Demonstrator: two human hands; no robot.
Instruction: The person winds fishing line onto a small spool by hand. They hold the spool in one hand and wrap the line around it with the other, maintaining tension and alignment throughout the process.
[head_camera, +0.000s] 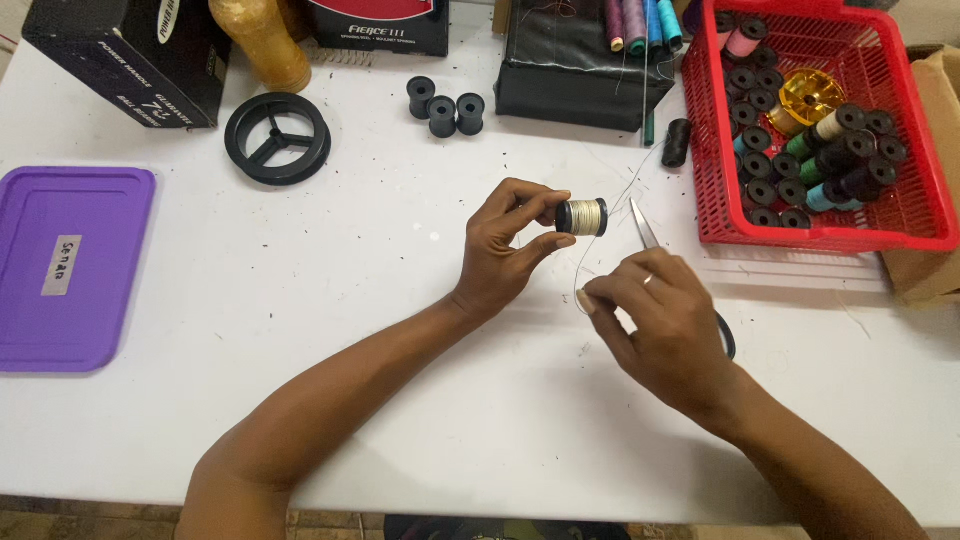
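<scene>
Spool (582, 217) pinched in left hand (505, 245); right hand (655, 320) just beside, pinching thread (578, 270).

Small thread-winding or craft workbench: white table (330, 300), red basket (905, 215) of thread spools beyond the right hand (660, 320), three empty black bobbins (445, 105) and boxes past the left hand (505, 245).

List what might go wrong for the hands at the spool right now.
1. The right hand pinches the fine thread while also holding scissors, blade tip up near the spool; the blade may nick the thread or the left hand.
2. The thread is thin and slack; it may slip from the pinch or tangle.
3. The left hand holds the spool only by fingertips; a tug might pull it free.
</scene>
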